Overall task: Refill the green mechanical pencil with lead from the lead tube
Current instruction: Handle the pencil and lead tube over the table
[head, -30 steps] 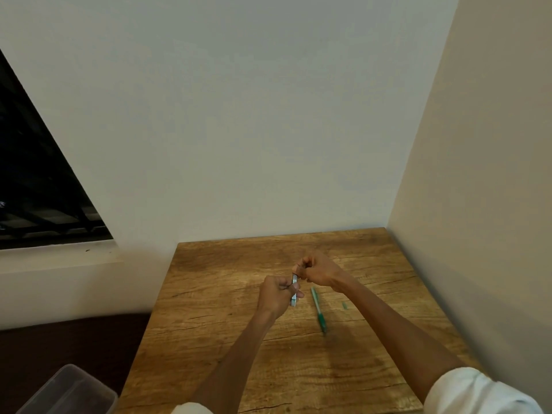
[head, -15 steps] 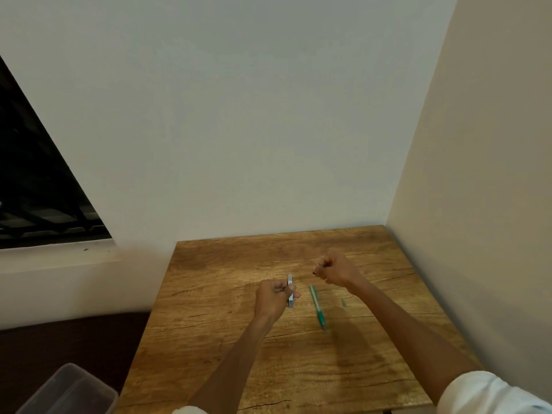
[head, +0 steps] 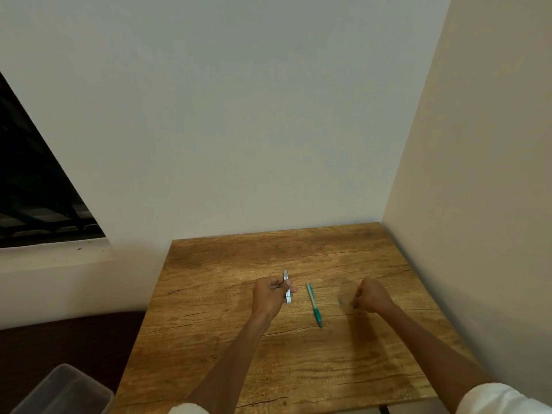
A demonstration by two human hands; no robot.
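Holding the lead tube upright in the closed left hand | right hand fisted, contents cannot be told | tube should be kept steady and tipped gently | green mechanical pencil is seen flat on the table between the hands, slim, tip pointing near
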